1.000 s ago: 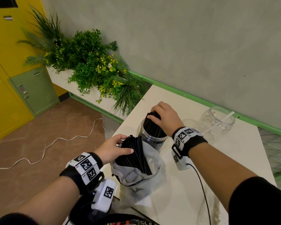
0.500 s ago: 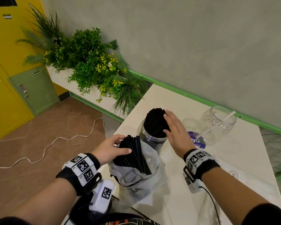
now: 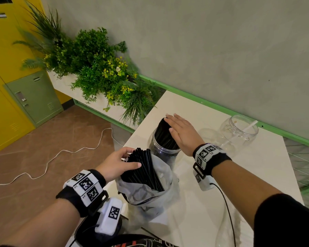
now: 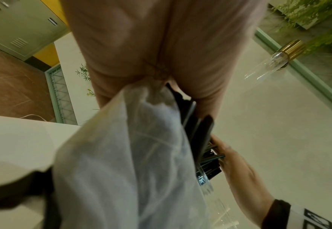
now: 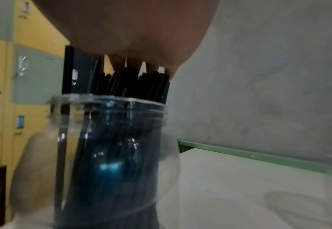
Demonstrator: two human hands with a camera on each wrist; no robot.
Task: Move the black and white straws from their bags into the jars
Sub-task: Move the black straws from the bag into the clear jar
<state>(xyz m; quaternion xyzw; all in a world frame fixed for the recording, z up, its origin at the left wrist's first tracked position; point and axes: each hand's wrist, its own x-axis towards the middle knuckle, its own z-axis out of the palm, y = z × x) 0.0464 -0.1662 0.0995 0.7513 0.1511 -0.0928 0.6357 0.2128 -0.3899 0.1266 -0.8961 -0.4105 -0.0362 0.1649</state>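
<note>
A clear jar (image 3: 163, 154) (image 5: 110, 155) stands on the white table (image 3: 239, 175), packed with upright black straws (image 3: 165, 134) (image 5: 133, 82). My right hand (image 3: 182, 134) lies flat with straight fingers on the straw tops. Nearer to me a translucent white bag (image 3: 150, 191) (image 4: 125, 162) holds another bundle of black straws (image 3: 144, 168) (image 4: 198, 133). My left hand (image 3: 117, 163) grips that bundle at the bag's mouth, thumb across the straws. A second clear jar (image 3: 239, 131) at the back right holds one white straw (image 3: 251, 125).
A planter of green plants (image 3: 96, 72) borders the table's left end. Yellow and green lockers (image 3: 30, 97) stand beyond a brown floor with a white cable (image 3: 61, 154). A green rail (image 3: 221, 107) runs along the grey wall behind the table. Clear plastic (image 3: 227, 229) lies at the near right.
My right hand let go of the straws in the jar, swung out to the right, then came back flat onto their tops. The left hand has kept its grip on the bagged bundle.
</note>
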